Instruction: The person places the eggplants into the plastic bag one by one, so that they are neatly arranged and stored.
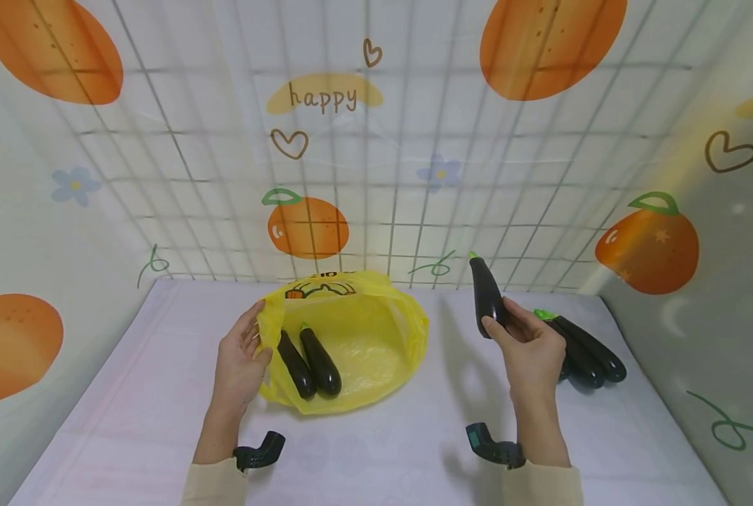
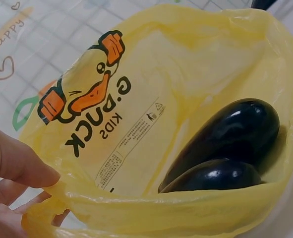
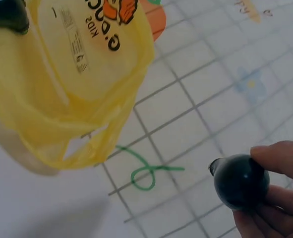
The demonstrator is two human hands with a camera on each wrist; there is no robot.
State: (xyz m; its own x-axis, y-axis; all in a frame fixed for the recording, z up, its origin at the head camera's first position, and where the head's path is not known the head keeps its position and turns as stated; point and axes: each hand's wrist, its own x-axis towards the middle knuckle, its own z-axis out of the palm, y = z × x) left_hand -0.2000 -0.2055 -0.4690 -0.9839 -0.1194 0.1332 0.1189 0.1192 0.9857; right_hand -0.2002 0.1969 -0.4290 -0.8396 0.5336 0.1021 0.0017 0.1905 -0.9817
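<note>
A yellow plastic bag (image 1: 376,351) with a printed duck lies with its mouth spread toward me. Inside it, two dark eggplants (image 1: 321,362) lie side by side. My left hand (image 1: 240,358) pinches the bag's left rim between thumb and fingers, as the left wrist view shows with the bag edge (image 2: 62,191). To the right of the bag, my right hand (image 1: 531,348) holds another eggplant (image 1: 487,292) above the table, its green stem end pointing up and away. In the right wrist view, that held eggplant (image 3: 240,181) shows its rounded end between thumb and fingers.
More eggplants (image 1: 594,351) lie on the table at the right, partly hidden behind my right hand. A white cloth covers the table (image 1: 364,457). A wire grid (image 1: 402,183) behind a printed sheet stands along the back, with sheeting at both sides.
</note>
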